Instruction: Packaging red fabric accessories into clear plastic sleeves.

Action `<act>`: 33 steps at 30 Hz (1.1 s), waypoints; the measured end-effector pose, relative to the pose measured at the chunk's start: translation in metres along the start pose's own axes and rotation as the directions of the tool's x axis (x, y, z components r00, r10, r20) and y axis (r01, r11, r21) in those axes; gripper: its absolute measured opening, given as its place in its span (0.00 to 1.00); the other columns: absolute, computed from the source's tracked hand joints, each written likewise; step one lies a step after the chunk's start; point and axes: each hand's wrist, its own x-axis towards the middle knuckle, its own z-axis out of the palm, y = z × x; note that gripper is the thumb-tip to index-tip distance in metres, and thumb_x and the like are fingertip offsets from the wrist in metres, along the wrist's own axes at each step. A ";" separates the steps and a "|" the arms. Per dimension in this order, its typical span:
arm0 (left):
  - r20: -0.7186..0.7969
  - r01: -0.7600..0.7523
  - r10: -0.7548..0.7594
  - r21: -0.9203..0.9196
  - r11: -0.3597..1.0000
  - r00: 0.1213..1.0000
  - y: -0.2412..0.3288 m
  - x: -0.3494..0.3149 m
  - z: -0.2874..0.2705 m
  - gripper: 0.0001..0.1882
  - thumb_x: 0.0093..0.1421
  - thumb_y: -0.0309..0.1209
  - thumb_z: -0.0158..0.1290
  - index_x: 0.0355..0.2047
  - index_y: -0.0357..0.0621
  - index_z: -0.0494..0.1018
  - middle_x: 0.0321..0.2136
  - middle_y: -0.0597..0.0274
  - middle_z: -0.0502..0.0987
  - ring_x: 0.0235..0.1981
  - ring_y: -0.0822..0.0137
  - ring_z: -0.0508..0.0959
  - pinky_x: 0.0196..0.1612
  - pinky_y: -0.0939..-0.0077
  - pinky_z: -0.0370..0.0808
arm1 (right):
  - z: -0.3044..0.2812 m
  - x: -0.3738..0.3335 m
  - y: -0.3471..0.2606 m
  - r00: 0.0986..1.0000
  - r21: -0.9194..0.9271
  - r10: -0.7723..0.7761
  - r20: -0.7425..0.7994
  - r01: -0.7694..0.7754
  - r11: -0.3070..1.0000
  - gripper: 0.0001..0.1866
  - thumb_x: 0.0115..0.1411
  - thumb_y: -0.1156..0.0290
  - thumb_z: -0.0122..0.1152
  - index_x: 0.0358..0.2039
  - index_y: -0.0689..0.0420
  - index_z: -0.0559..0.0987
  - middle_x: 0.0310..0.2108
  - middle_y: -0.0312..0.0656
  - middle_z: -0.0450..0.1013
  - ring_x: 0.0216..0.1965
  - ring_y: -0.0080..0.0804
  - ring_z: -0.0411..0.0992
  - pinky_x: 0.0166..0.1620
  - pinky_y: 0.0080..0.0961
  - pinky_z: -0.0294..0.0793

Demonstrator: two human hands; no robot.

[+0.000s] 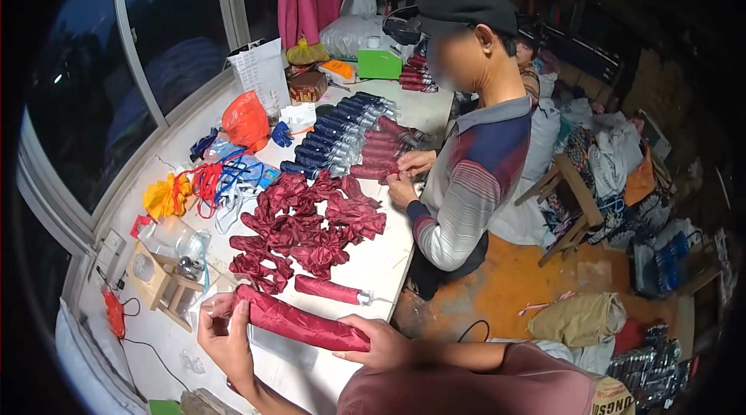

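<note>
A long maroon folded umbrella in a fabric sleeve (299, 322) spans my two hands above the near end of the table. My left hand (225, 331) grips its left end, with the thumb pressed on the cloth. Around the right end, my right hand (382, 343) has its fingers closed. Just beyond lies another maroon folded umbrella (328, 288), a silvery end showing at its right. Farther off is a heap of crumpled maroon fabric sleeves (311, 217). Behind the heap, navy folded umbrellas (326, 139) lie in a row beside maroon ones (381, 149).
A co-worker (474, 151) in a dark cap stands at the table's right edge, hands (404, 178) on a maroon umbrella. Along the window lie an orange-red bag (246, 121), yellow cloth (166, 196), tangled straps (221, 182) and a wooden stand (159, 283). A wooden stool (571, 201) stands right.
</note>
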 end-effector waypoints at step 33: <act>0.360 0.419 -0.269 -0.451 0.788 0.893 -0.103 -0.045 -0.013 0.32 0.55 0.29 0.67 0.56 0.32 0.65 0.38 0.54 0.79 0.36 0.64 0.80 0.41 0.81 0.76 | 0.010 0.031 0.001 0.987 -0.012 0.063 0.151 -0.062 0.998 0.22 0.60 0.63 0.67 0.49 0.59 0.72 0.29 0.43 0.76 0.26 0.32 0.72 0.30 0.27 0.69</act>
